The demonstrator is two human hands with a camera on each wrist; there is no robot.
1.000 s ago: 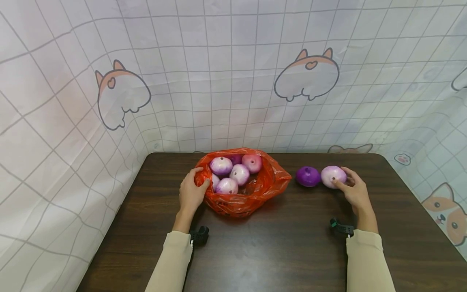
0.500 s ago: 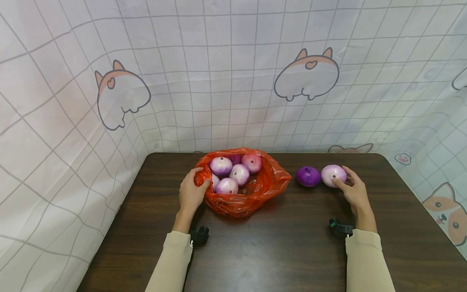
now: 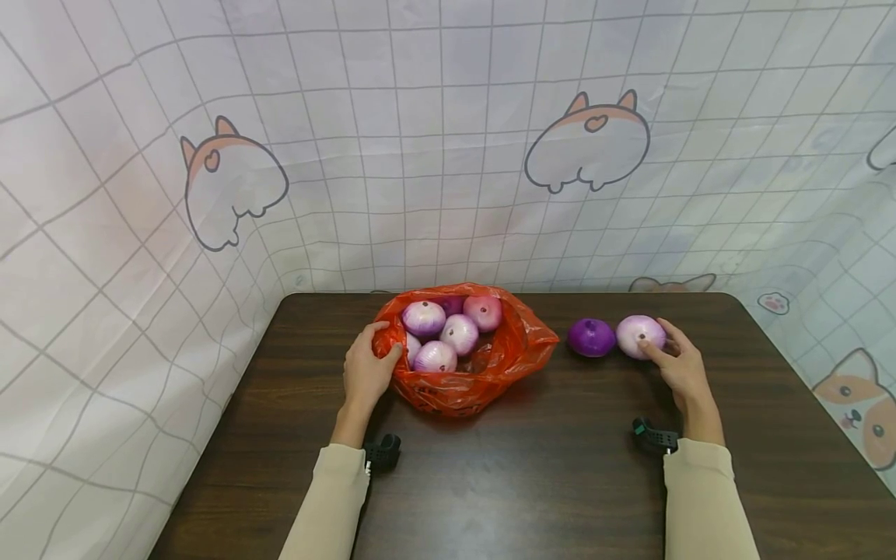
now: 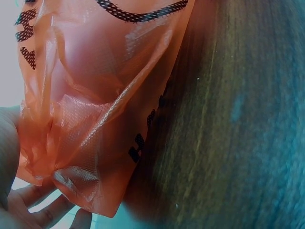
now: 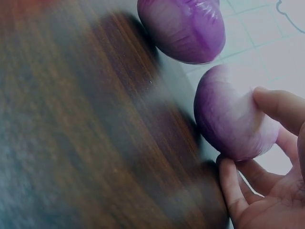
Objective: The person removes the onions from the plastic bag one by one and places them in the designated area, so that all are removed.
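Note:
A red plastic bag (image 3: 458, 397) stands open-mouthed toward the back of the table, with several purple-and-white onions (image 3: 460, 335) inside. My left hand (image 3: 367, 372) grips the left rim of the bag (image 4: 100, 109); in the left wrist view the film bunches between thumb and fingers. To the right of the bag, my right hand (image 3: 682, 369) holds a pale purple onion (image 3: 638, 336), thumb on its near face and fingers around its right side and underside. Right beside it sits a deep purple onion (image 3: 591, 337), which no hand touches.
The dark wooden table (image 3: 518, 482) ends at a pale gridded cloth (image 3: 448, 171) printed with corgis, hanging behind and at both sides. Black camera mounts (image 3: 381, 451) stick out from the wrists, low over the tabletop.
The pale onion in my right hand has risen very slightly in the head view. My left hand, the bag and its onions stay where they were.

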